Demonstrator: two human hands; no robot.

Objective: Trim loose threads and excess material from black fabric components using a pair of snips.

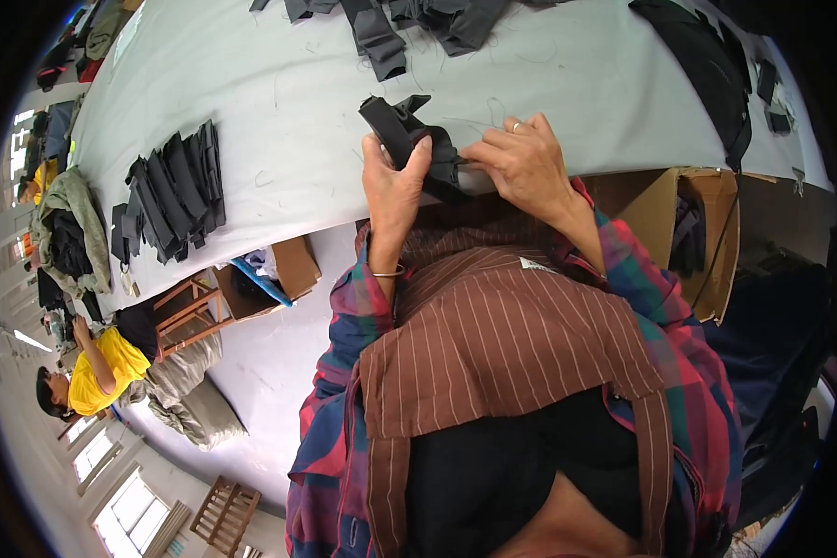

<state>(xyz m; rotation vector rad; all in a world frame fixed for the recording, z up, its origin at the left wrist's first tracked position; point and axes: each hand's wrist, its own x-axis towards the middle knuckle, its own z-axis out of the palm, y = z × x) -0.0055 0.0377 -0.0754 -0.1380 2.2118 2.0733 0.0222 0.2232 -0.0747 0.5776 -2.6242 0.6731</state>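
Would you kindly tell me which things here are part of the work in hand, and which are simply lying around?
In hand:
black fabric piece, gripped by the left hand and pressed by the right hand at the grey table's edge.

Lying about:
fanned stack of black pieces
dark strips
cardboard box

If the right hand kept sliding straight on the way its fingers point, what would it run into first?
The right hand points leftward along the table edge, fingertips already on the black fabric piece. Just past that it would likely meet the left hand, which grips the same piece.
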